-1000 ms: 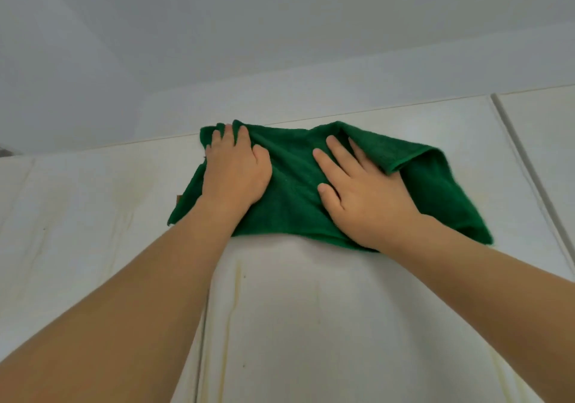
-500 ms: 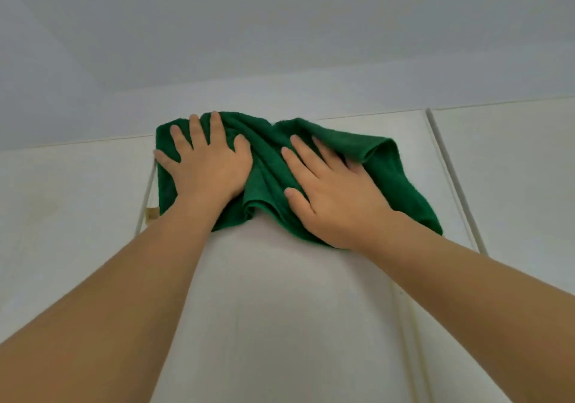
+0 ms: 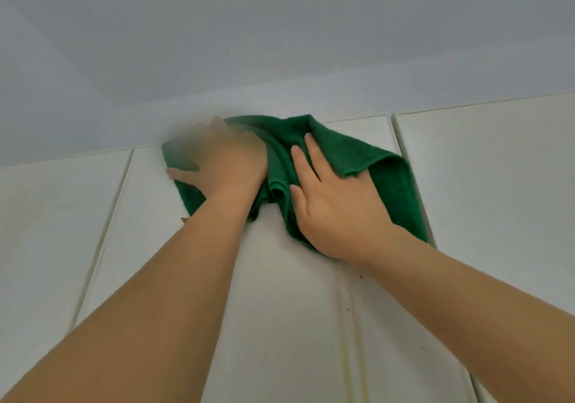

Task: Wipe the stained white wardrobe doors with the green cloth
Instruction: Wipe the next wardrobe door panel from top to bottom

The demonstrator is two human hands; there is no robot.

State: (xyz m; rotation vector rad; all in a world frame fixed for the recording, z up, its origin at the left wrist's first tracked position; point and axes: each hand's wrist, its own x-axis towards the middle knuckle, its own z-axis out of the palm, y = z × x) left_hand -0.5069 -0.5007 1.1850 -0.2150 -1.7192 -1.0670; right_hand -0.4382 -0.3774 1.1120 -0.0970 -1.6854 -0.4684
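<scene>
cloth: green cloth [image 3: 339, 153] is pressed against the top of the middle wardrobe door [image 3: 280, 309], up by the door's top edge. Bunched into folds in the middle between the two hands; right part has a flap folded over, and its lower right corner reaches the seam with the next door.
left hand: left hand [image 3: 230, 166] lies on the left part of the cloth, palm down. Thumb sticks out left, resting over the cloth's left edge. Fingers are motion-blurred, so the exact finger pose can't be told; what shows looks flat and pressing, not clenched round anything.
right hand: right hand [image 3: 336, 213] lies flat on the right part of the cloth, fingers straight and spread, pointing up and left. Fingertips partly tucked under the folded flap. Pressing, not grasping.
arms: both forearms bare, reaching up from the bottom corners of the view and converging on the cloth.
doors: three white panels visible – left door [image 3: 56, 231], middle door, right door [image 3: 497, 191] – split by vertical seams.
stains: faint yellowish streaks run down the lower middle door; a few small brown specks sit just below the right wrist. Small tan mark by the cloth's lower left corner; can't tell what it is.
above: strip of pale wall [image 3: 93, 129] over the doors, then ceiling [image 3: 280, 29].
</scene>
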